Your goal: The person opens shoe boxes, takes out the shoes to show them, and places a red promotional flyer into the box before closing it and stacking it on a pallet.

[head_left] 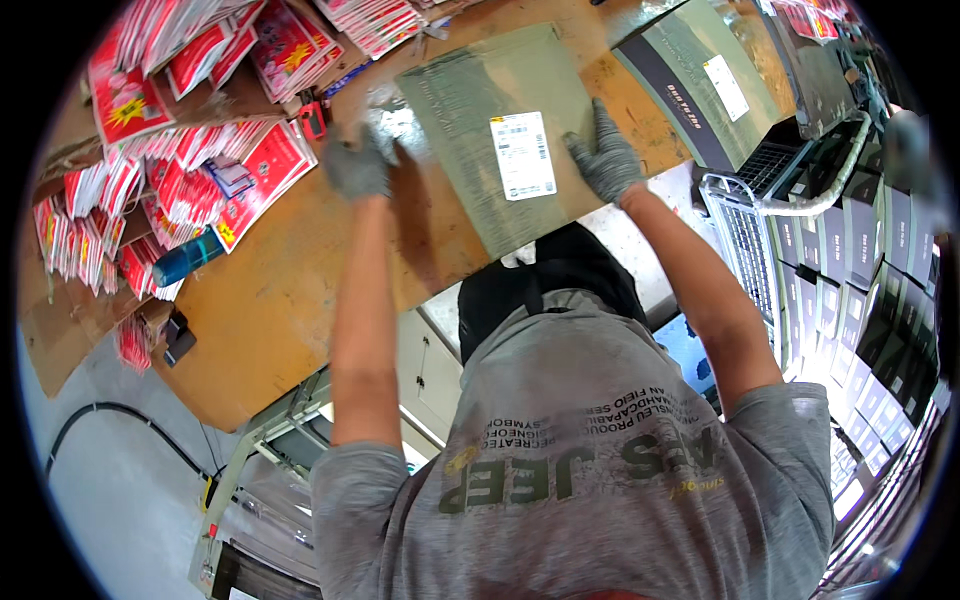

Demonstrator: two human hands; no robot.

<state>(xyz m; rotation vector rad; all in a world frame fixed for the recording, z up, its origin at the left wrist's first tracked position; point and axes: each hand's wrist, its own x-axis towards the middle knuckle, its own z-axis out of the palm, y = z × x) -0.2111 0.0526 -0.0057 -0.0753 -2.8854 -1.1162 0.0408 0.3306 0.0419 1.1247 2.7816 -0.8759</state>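
Grey gloves on both hands. Landmark: the olive-green parcel point(468, 132), flat and rectangular, on the table point(275, 300) right in front of the person, near corner at the table's near edge. White label point(522, 155) faces up, right of the parcel's centre.

Right hand point(608, 165) is on the parcel's right edge: thumb over the top face beside the label, fingers pointing away along the edge, thumb and fingers in a wide V. Can't tell if it's pinching. Right forearm runs up and inward to the parcel, elbow out to the side.

Left hand point(357, 167) is off the parcel, just left of it, over bare table. Motion blur, so can't tell how wide the fingers are; nothing visible in it. Left forearm nearly straight, pointing away from the body.

Rest, relative to the parcel: red-and-black tool point(313, 120) to its left, past the left hand; red printed packets point(265, 185) and blue cylinder point(188, 258) further left; second green parcel point(697, 90) with dark band to its right; wire cart point(740, 240) right and nearer the body.
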